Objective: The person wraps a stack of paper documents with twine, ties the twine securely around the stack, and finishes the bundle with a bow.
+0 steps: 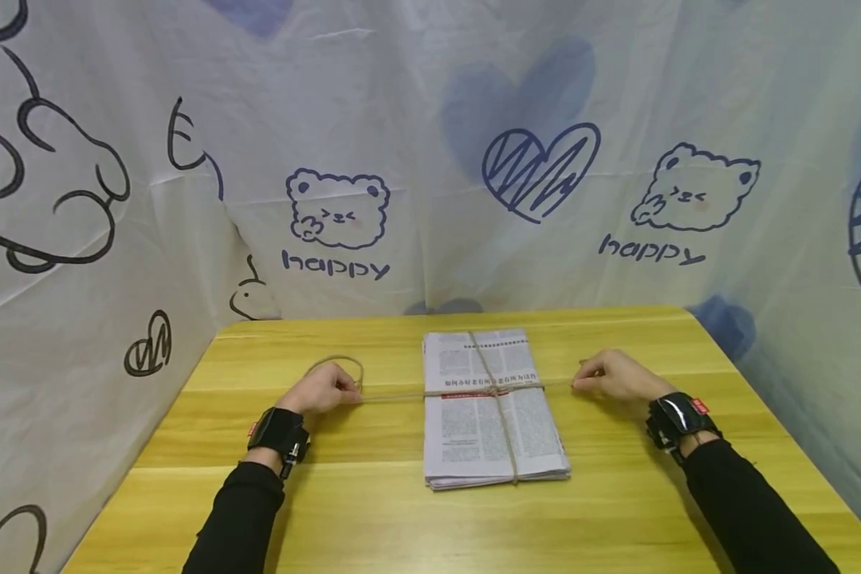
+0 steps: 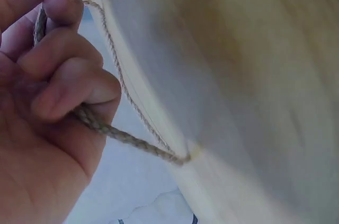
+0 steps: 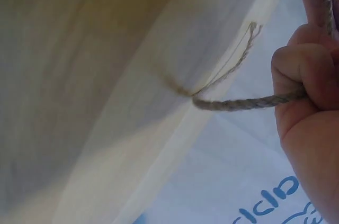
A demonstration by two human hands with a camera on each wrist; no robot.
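A stack of folded newspapers (image 1: 466,438) lies on the table, bound crosswise with brown twine (image 1: 505,430) that meets in a knot (image 1: 493,391) near the middle of the top sheet. To the left of the stack, my left hand (image 1: 323,388) pinches one twine end, and the loose length (image 2: 127,138) trails from its curled fingers in the left wrist view. My right hand (image 1: 617,375) grips the other end on the right side, its tail (image 3: 238,103) hanging out below the curled fingers. Both strands run nearly straight between the hands and the knot.
The yellow wood-grain table (image 1: 359,518) reaches back to a white printed cloth (image 1: 416,104), which hangs behind and along both sides. A black device is strapped to each wrist, the left one (image 1: 280,434) and the right one (image 1: 678,418).
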